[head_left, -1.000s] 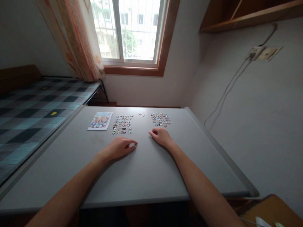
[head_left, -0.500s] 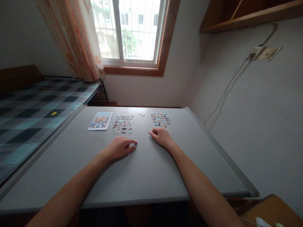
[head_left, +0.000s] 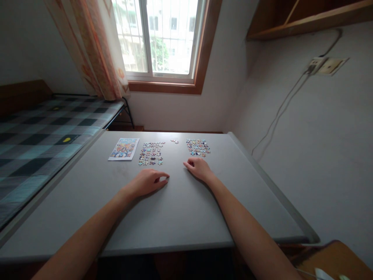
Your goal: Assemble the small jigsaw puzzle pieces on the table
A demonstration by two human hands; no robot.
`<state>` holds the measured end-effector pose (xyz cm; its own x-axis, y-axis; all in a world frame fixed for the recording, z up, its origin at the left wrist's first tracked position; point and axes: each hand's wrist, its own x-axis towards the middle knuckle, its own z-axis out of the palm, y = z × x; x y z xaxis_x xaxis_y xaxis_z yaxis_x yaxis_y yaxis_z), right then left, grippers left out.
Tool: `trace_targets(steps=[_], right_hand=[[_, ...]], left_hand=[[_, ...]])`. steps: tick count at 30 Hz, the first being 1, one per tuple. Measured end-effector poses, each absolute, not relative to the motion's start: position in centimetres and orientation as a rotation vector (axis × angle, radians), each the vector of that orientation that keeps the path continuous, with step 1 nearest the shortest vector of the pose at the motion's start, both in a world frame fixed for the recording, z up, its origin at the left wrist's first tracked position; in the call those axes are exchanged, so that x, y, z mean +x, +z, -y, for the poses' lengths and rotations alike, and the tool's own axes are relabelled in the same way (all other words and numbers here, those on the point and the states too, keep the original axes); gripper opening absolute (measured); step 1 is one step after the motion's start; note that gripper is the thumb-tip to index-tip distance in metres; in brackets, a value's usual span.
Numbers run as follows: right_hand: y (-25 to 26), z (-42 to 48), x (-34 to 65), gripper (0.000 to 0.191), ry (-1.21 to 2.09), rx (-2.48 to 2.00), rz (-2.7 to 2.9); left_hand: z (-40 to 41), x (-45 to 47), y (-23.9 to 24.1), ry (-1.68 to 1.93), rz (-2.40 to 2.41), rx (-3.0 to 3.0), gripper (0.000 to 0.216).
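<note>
My left hand (head_left: 147,181) rests palm down on the grey table (head_left: 175,210), fingers loosely curled, holding nothing. My right hand (head_left: 198,168) lies flat on the table too, fingers stretched toward the left, empty. Just beyond the left hand is a patch of loose jigsaw pieces (head_left: 150,153). A second patch of jigsaw pieces (head_left: 197,147) lies just past the right hand. A few joined pieces (head_left: 174,141) sit between the two patches. A colourful picture card (head_left: 124,149) lies left of them.
A bed with a checked cover (head_left: 35,140) runs along the table's left edge. A window (head_left: 159,39) and curtain (head_left: 96,50) are behind the table. The wall on the right carries a socket (head_left: 326,65) with a hanging cable. A wooden surface (head_left: 335,264) shows at bottom right.
</note>
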<state>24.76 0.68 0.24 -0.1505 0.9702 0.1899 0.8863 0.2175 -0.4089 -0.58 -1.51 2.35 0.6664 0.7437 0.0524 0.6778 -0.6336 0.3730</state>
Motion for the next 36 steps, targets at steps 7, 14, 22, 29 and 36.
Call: trace_targets(steps=[7, 14, 22, 29, 36], right_hand=[[0.2, -0.68, 24.74, 0.033, 0.284, -1.715, 2.093], [0.57, -0.5, 24.61, 0.031, 0.29, -1.734, 2.094], [0.69, -0.51, 24.61, 0.032, 0.288, -1.733, 2.099], [0.78, -0.45, 24.53, 0.031, 0.288, -1.747, 2.09], [0.78, -0.45, 24.56, 0.032, 0.286, -1.737, 2.093]], left_hand=[[1.6, -0.56, 2.45, 0.298, -1.128, 2.552, 0.036], [1.62, -0.55, 2.65, 0.277, -1.128, 2.552, 0.036], [1.57, -0.57, 2.6, 0.276, -1.13, 2.549, 0.036], [1.56, -0.59, 2.57, 0.281, -1.128, 2.558, 0.035], [1.62, -0.52, 2.69, 0.267, -1.123, 2.549, 0.036]])
